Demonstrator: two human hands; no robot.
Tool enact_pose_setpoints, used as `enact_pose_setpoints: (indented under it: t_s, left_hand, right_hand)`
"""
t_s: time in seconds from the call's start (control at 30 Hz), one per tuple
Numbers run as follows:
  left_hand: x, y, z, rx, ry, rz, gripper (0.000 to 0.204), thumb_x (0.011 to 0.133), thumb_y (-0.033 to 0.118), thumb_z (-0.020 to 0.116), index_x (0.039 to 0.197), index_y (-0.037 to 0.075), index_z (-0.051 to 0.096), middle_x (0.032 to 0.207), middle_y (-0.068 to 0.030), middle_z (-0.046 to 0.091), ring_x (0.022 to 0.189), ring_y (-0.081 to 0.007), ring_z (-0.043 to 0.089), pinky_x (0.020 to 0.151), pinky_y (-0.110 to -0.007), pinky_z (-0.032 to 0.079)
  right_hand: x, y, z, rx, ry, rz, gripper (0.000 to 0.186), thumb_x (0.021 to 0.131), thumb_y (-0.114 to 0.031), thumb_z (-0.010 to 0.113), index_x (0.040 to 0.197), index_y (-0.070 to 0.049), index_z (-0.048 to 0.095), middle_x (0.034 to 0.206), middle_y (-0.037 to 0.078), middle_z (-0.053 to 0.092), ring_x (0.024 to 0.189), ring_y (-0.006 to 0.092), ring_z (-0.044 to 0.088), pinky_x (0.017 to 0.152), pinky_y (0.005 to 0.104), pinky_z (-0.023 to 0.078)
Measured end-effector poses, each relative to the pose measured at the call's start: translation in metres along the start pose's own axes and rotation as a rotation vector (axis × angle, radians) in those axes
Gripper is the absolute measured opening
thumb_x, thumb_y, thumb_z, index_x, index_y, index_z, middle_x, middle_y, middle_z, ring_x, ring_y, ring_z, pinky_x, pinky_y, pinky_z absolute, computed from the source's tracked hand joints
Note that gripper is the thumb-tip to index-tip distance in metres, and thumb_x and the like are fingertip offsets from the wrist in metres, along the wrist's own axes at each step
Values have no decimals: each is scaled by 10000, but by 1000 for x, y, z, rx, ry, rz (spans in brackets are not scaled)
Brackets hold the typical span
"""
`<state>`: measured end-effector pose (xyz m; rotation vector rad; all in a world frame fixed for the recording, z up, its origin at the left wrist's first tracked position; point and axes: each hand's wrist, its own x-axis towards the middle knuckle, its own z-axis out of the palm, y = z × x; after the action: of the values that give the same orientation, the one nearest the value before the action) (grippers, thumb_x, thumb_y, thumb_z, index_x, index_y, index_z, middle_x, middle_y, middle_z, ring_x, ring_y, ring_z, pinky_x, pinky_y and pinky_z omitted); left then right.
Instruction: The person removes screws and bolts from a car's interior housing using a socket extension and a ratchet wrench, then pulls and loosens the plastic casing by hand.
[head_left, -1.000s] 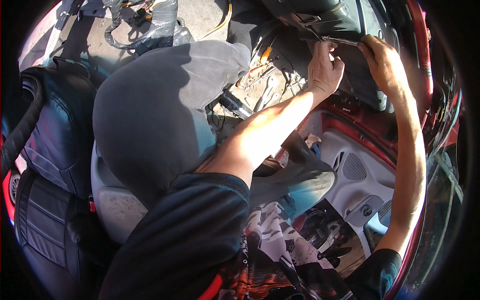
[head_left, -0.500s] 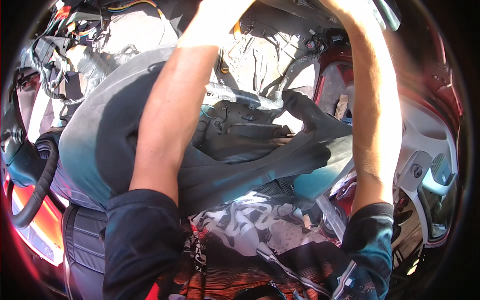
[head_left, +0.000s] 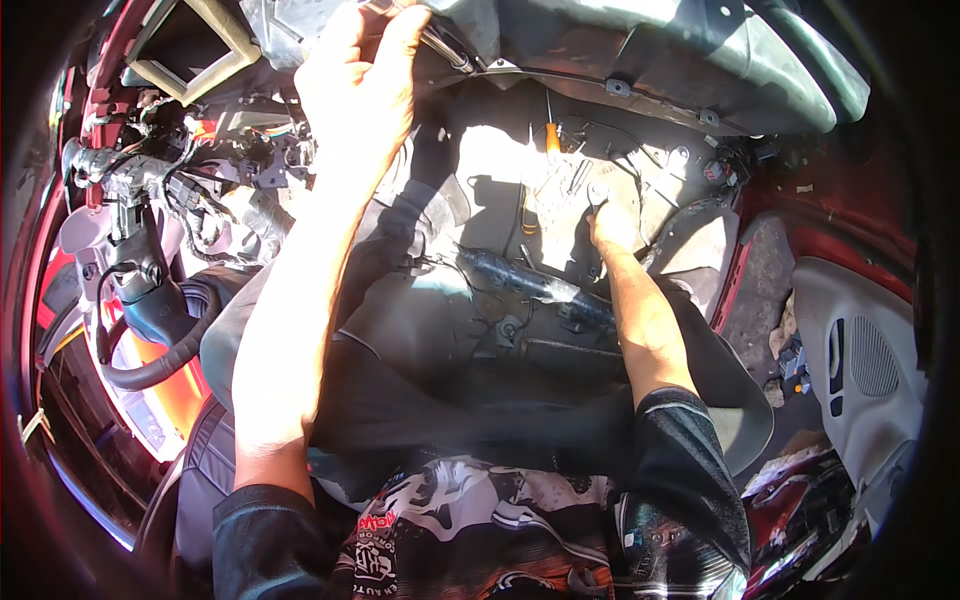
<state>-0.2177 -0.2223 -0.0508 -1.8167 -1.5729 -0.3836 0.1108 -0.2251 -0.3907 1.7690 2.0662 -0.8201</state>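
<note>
My left hand [head_left: 365, 85] is raised at the top, fingers curled around a shiny metal rod [head_left: 445, 48] that looks like a socket extension. Its tip meets the lower edge of a large dark dashboard panel [head_left: 560, 45]. Down on the sunlit car floor [head_left: 490, 150], my right hand [head_left: 615, 228] is closed on a ratchet [head_left: 597, 193], whose round metal head shows past the fingers. Left of that hand lie a screwdriver with an orange handle [head_left: 552, 140] and another yellow-and-black handled tool [head_left: 529, 215].
Bundles of exposed wiring [head_left: 190, 190] and a steering wheel [head_left: 165, 365] stand at the left. A dark metal tube [head_left: 530, 280] crosses in front of my legs. The red door sill [head_left: 735, 285] and a grey door panel [head_left: 860, 350] are at the right.
Both hands were beyond the upper edge. The view has shifted, showing the dashboard panel and left hand; my right arm has come down to the floor, its hand now on the ratchet.
</note>
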Motion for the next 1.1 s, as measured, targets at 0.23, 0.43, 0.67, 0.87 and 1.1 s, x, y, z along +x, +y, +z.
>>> enact_pose_setpoints:
  t_s: [0.23,0.43,0.67,0.87,1.1]
  left_hand:
    - [18,32,1,-1069,-17,-781,141,923,116,707,971,-2,646,828,-34,705,767,-51,611,705,-214,483]
    - [8,12,-4,-969,-15,-685,145,923,129,710,974,13,641,809,-24,686,739,-45,594,685,-212,476]
    - [9,17,6,-983,19,-630,166,917,168,717,937,33,623,749,-29,678,688,-63,608,646,-237,487]
    - [14,18,3,-950,-22,-607,269,940,352,639,990,91,603,802,-146,696,758,-364,691,654,-431,527]
    - [12,18,-2,-958,-23,-589,318,954,389,605,1010,77,592,844,-175,705,799,-394,690,695,-470,540]
  right_hand:
    - [2,17,23,-143,159,20,302,830,-153,624,1087,-8,561,979,212,678,940,364,681,825,454,544]
    - [-34,-13,-55,294,-117,75,321,848,-176,565,1122,-44,671,1103,246,682,1065,408,643,927,452,498]
    - [-92,-121,-192,917,-81,-471,258,925,-265,604,947,-8,598,765,63,578,692,142,523,643,311,429]
    - [-173,-227,-326,1083,-63,-538,502,976,-603,488,880,-119,577,609,-61,427,471,40,324,443,208,282]
    - [-164,-279,-364,606,184,-428,550,972,-621,476,844,-93,561,608,-39,433,475,46,340,434,235,290]
